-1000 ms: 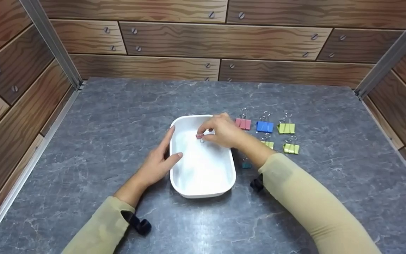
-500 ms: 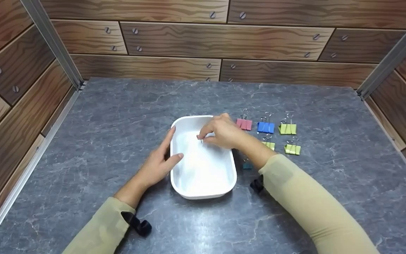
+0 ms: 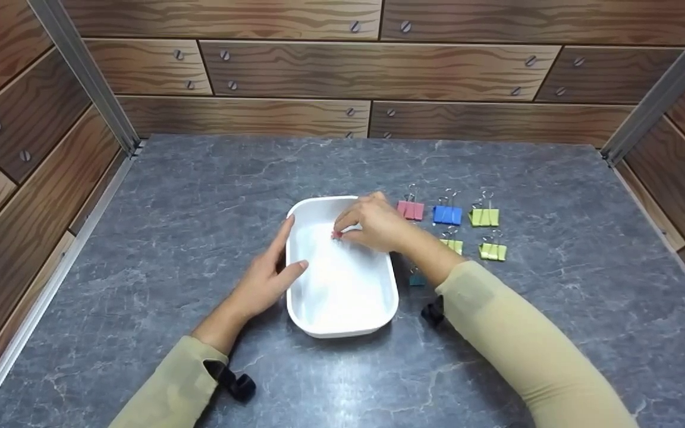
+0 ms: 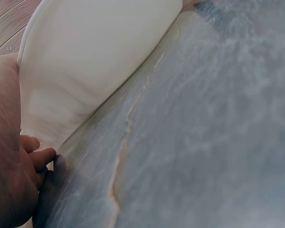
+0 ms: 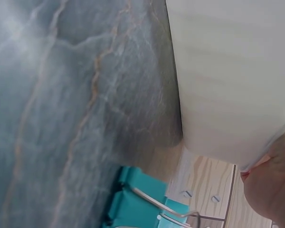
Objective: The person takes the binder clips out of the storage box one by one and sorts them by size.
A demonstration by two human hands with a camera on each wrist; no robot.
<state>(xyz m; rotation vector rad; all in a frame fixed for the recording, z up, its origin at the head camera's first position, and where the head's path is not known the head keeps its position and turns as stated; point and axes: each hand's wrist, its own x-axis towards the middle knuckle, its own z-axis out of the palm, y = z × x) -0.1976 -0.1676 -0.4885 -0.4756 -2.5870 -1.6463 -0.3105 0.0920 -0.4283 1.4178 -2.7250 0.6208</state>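
Note:
A white plastic tub (image 3: 342, 297) stands on the table. My left hand (image 3: 262, 282) holds its left side, thumb over the rim and the other fingers along the outer wall. Inside the tub, near its far end, my right hand (image 3: 372, 223) pinches a small red binder clip (image 3: 336, 235) between thumb and fingers. The clip is partly hidden, and I cannot tell whether it touches the tub's floor. Right of the tub lie a pink binder clip (image 3: 410, 210), a blue one and several yellow-green ones. A teal binder clip (image 5: 140, 197) shows close up in the right wrist view.
The grey marbled table (image 3: 200, 178) is bounded by wood-patterned walls (image 3: 295, 68) at the back and both sides. My right forearm (image 3: 515, 333) passes over the table near the teal clip and partly covers a yellow-green binder clip (image 3: 453, 245).
The red binder clip has turned and sunk slightly within the tub, still in my right fingers. My left hand has stayed at the tub's side.

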